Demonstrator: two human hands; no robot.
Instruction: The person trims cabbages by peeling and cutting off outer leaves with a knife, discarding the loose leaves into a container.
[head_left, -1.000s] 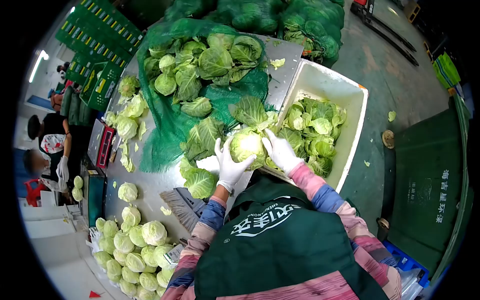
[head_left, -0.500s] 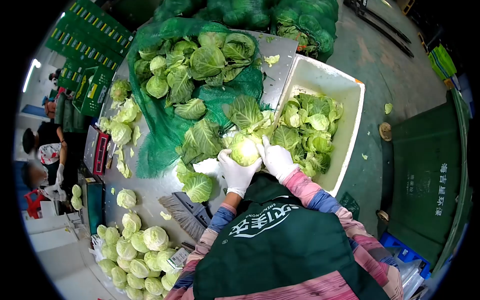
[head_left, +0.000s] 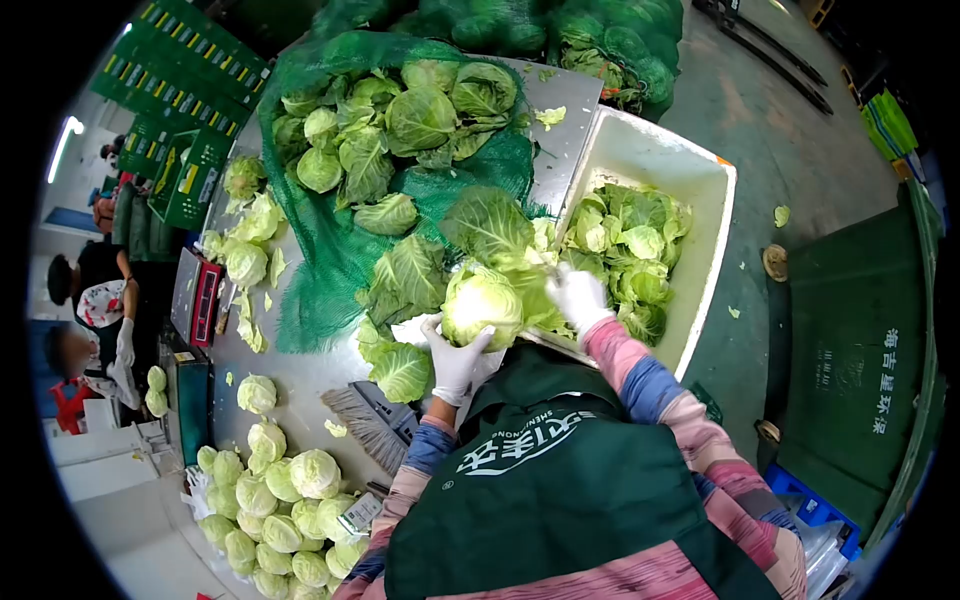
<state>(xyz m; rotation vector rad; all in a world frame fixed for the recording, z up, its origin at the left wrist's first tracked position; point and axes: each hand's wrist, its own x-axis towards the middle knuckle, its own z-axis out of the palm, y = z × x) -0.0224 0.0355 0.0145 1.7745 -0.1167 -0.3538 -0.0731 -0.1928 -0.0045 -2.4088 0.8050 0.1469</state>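
A pale green cabbage (head_left: 480, 305) rests in my left hand (head_left: 455, 360), whose white-gloved fingers curl round its lower left side. To its right, my right hand (head_left: 580, 298), gloved too, is closed at the edge of an outer cabbage leaf (head_left: 533, 285) that bends away from the head; the leaf is smeared by motion. Loose dark green leaves (head_left: 405, 275) lie just left of the cabbage, and a large one (head_left: 490, 225) stands above it. Close to my right hand is a white foam box (head_left: 712, 250) holding many stripped leaves (head_left: 640, 240).
A green mesh sack (head_left: 320, 260) spills cabbages across the metal table (head_left: 300, 380). Trimmed cabbages (head_left: 280, 500) pile up at lower left, near a brush (head_left: 365, 425) and a red-fronted scale (head_left: 205, 300). A green bin (head_left: 850, 360) stands right. Another person (head_left: 100, 310) is at far left.
My right hand has moved right, away from the cabbage, drawing an outer leaf outward. My left hand has shifted slightly down and left, and the cabbage shows more of its side.
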